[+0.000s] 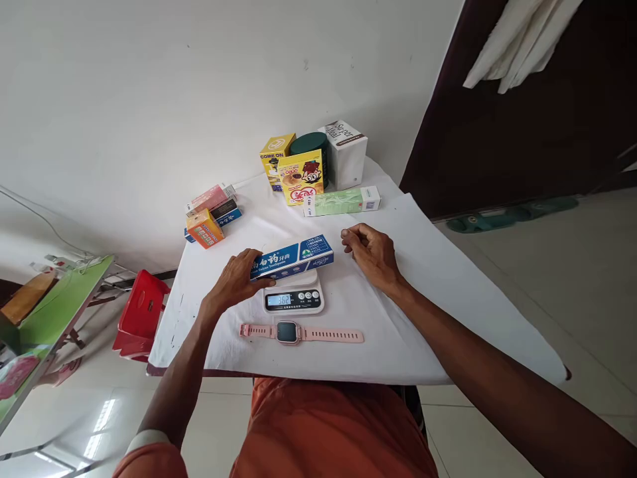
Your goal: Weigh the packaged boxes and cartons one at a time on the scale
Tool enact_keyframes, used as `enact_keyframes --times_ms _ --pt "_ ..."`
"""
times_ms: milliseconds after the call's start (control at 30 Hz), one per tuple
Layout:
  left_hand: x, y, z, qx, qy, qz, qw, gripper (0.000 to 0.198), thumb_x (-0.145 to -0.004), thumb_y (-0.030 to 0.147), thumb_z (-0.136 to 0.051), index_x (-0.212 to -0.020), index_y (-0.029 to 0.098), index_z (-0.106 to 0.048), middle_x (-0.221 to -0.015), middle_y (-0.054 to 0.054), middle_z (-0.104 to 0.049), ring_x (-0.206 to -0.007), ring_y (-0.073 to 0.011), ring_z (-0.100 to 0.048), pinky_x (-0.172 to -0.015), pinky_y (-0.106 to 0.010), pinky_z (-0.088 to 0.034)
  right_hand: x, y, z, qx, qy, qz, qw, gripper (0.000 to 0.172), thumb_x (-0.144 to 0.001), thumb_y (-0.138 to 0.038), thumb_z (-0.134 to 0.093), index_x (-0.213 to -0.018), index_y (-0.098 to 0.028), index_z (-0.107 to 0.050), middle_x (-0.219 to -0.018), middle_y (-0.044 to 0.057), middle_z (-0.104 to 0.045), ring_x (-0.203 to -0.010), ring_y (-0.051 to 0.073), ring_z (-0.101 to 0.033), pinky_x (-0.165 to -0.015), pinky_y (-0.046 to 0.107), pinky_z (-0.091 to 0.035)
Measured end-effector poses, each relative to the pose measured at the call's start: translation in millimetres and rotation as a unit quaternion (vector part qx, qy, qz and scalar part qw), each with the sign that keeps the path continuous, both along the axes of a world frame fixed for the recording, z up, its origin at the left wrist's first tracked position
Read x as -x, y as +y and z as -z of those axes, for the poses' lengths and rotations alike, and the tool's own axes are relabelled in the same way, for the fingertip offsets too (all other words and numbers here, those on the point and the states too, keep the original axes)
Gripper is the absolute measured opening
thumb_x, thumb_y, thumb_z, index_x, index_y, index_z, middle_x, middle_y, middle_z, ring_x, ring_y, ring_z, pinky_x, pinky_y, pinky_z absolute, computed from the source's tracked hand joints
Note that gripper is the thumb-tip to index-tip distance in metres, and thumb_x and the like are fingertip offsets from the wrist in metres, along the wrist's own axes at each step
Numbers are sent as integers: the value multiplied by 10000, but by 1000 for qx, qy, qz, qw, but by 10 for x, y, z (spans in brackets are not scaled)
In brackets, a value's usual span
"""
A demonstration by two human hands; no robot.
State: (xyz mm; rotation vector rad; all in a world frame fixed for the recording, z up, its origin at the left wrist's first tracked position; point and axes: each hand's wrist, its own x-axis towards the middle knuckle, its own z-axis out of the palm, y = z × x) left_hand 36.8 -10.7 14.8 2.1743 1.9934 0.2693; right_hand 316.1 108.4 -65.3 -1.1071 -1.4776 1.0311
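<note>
My left hand grips the left end of a blue toothpaste box, fingers on top and thumb below. The box lies over a white digital scale, whose display shows digits that look like 362; its plate is mostly hidden under the box. To the right of the box, apart from it, my right hand is held with curled fingers, thumb and fingertips close together, and nothing shows in it. A pink-strapped watch lies flat in front of the scale.
At the back stand yellow boxes, a dark green round container and a white box, with a green box before them. Several small boxes are piled at left. A red chair stands beside the white-covered table.
</note>
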Motion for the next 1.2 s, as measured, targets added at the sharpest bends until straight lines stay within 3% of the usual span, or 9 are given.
enact_keyframes --times_ms 133,333,433,633,767,867,967,1100,1200 --pt "94 -62 -174 -54 -54 17 997 736 -838 624 -809 -1403 238 -539 -1363 -144 -655 -1268 -349 -655 -1057 -539 -527 9 1 4 2 5 -5 1000 356 -902 -564 -605 -771 -233 -619 -748 36 -685 -660 189 -639 -645 332 -497" --pt "181 -61 -490 -211 -74 -14 975 711 -907 652 -736 -1452 248 -522 -1309 -116 -689 -1232 -305 -671 -1050 -498 -549 11 21 20 12 14 -4 1000 375 -885 -578 -600 -752 -228 -614 -734 32 -675 -643 176 -623 -640 323 -492" --pt "99 -9 -442 -175 -54 11 983 684 -898 627 -760 -1424 242 -553 -1346 -120 -667 -1253 -308 -657 -1065 -487 -539 6 15 12 13 14 -3 1000 392 -891 -593 -596 -749 -228 -610 -740 34 -682 -640 173 -624 -642 321 -501" --pt "-89 85 -151 -27 -12 44 999 494 -924 535 -738 -1309 240 -641 -1232 -106 -698 -1157 -311 -686 -1055 -494 -529 15 22 8 19 10 -3 1000 493 -904 -689 -587 -730 -228 -602 -742 41 -702 -633 169 -638 -656 322 -527" --pt "-90 215 -208 -34 -26 56 998 420 -919 496 -729 -1241 235 -658 -1162 -86 -713 -1054 -280 -701 -953 -434 -560 23 48 32 22 24 -1 999 502 -900 -700 -584 -725 -231 -602 -744 39 -703 -617 166 -625 -653 325 -531" --pt "-146 525 -344 -75 -25 72 994 409 -899 450 -758 -1219 213 -664 -1132 -78 -713 -1023 -261 -690 -922 -398 -556 16 59 51 33 42 6 999 498 -901 -701 -587 -740 -231 -608 -741 35 -690 -622 164 -616 -636 315 -510" --pt "-349 1067 -409 -117 -16 92 989 428 -896 408 -771 -1249 199 -651 -1189 -93 -703 -1084 -265 -670 -983 -399 -536 9 57 63 49 62 14 997 494 -905 -700 -581 -756 -230 -609 -737 31 -680 -626 162 -616 -617 305 -492" --pt "-779 1850 -315 -135 -2 102 986 434 -891 326 -783 -1255 145 -631 -1264 -157 -667 -1190 -300 -628 -1052 -442 -498 7 51 69 49 68 11 996 497 -912 -693 -565 -750 -225 -604 -732 28 -668 -624 160 -619 -593 292 -477" --pt "-1050 2202 -176 -139 13 99 985 388 -940 341 -734 -1266 158 -631 -1290 -177 -654 -1228 -338 -603 -1076 -516 -465 3 61 70 49 68 4 996 514 -919 -702 -543 -742 -224 -610 -720 24 -663 -612 155 -609 -574 281 -470"
